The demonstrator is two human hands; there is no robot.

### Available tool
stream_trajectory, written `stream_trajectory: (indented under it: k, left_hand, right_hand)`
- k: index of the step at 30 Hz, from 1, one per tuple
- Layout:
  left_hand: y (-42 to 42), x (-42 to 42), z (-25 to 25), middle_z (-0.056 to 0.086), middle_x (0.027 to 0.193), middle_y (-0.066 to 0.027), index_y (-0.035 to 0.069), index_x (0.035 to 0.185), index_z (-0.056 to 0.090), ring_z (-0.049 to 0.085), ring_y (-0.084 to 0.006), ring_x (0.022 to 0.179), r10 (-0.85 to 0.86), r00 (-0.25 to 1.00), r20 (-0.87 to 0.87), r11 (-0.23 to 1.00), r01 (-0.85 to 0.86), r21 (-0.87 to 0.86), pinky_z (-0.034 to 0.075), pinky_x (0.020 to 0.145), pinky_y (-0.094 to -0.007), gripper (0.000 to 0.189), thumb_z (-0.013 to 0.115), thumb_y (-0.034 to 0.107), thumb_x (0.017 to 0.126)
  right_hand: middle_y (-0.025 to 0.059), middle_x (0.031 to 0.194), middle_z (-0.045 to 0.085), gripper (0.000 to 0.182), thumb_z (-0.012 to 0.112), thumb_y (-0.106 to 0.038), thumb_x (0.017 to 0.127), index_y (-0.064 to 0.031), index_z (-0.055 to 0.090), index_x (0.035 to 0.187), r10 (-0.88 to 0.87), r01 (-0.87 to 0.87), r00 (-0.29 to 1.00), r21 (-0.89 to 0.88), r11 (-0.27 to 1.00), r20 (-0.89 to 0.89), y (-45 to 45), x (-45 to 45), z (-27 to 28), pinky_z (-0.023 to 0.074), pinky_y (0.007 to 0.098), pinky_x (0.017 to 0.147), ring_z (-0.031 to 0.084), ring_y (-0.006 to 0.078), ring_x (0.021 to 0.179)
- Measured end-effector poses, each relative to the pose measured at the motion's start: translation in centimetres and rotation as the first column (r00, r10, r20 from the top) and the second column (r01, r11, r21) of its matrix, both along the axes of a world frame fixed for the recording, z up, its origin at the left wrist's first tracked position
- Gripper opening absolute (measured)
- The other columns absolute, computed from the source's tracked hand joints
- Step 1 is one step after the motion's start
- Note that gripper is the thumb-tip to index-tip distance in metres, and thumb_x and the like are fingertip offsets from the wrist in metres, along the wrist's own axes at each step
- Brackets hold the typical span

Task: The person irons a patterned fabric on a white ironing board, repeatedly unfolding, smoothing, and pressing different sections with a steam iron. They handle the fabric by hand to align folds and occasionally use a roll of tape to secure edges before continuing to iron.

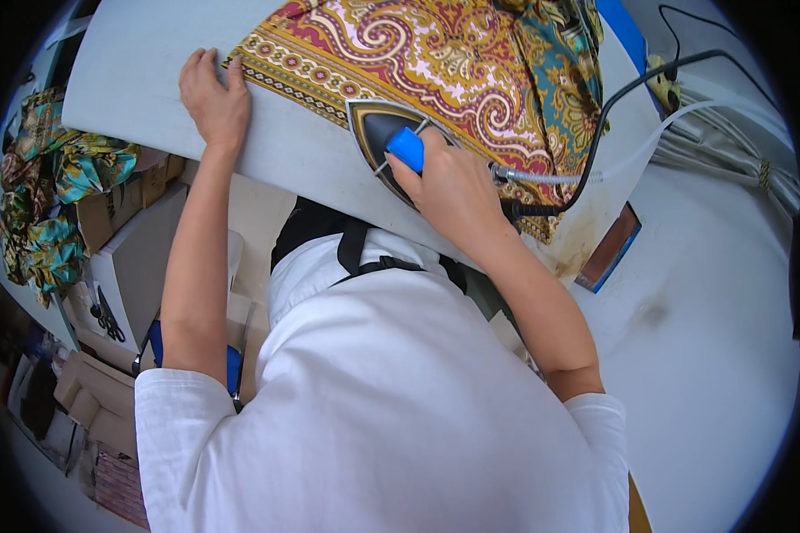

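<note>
A patterned red, gold and teal fabric lies over the pale ironing table. My right hand grips the blue handle of a steam iron, whose soleplate rests along the fabric's front border. From the rear of the iron run a black cord and a clear hose. My left hand lies on the table at the fabric's left corner, its thumb and fingers apart, with a fingertip at the fabric's edge. The underside of the iron is hidden.
More patterned fabric hangs in a bundle at the left. Below it are cardboard boxes and black scissors. Right of the table lies a blue-edged metal piece, near a bundle of pale cloth or sheeting.
</note>
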State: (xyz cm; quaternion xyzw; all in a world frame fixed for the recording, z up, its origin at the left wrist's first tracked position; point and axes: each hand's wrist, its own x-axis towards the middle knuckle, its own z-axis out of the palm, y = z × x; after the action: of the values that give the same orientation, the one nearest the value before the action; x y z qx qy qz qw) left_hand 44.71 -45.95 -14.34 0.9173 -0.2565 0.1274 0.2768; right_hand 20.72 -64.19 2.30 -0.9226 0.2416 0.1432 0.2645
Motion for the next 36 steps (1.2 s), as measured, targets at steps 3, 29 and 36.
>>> stream_trajectory:
  k: [3,29,36]
  left_hand:
    - [0.0,0.0,0.1,0.054,0.129,-0.0162,0.0,0.116,0.061,0.045,-0.0333,0.125,0.038,0.999,-0.003,0.999,-0.038,-0.008,0.033,0.107,-0.0439,0.038,0.064,0.026,0.089]
    - [-2.3,-4.2,2.9,0.049,0.136,-0.0219,-0.003,0.129,0.052,0.041,-0.0373,0.13,-0.165,0.984,0.071,0.985,0.16,0.063,0.03,0.109,-0.0478,0.043,0.057,0.021,0.093]
    - [-6.5,-14.6,3.8,0.035,0.151,-0.0148,0.004,0.143,0.041,0.03,-0.0336,0.141,-0.57,0.81,-0.137,0.785,0.586,0.203,0.019,0.116,-0.0482,0.051,0.051,0.024,0.097]
  right_hand:
    - [0.0237,0.066,0.064,0.039,0.065,-0.033,0.088,0.0042,0.055,0.085,0.043,-0.044,0.997,0.01,0.999,0.07,0.1,0.8,0.4,0.053,0.0468,0.057,0.066,0.0395,0.061]
    - [0.0213,0.069,0.065,0.038,0.064,-0.038,0.088,-0.0011,0.056,0.086,-0.128,0.14,0.967,0.042,0.989,-0.221,-1.9,-13.3,3.0,0.0514,0.0478,0.06,0.064,0.0408,0.065]
    - [0.0226,0.066,0.064,0.04,0.064,-0.038,0.088,0.0002,0.055,0.085,-0.157,0.161,0.976,0.017,0.987,-0.154,-2.6,-14.6,0.9,0.051,0.0481,0.059,0.065,0.0397,0.065]
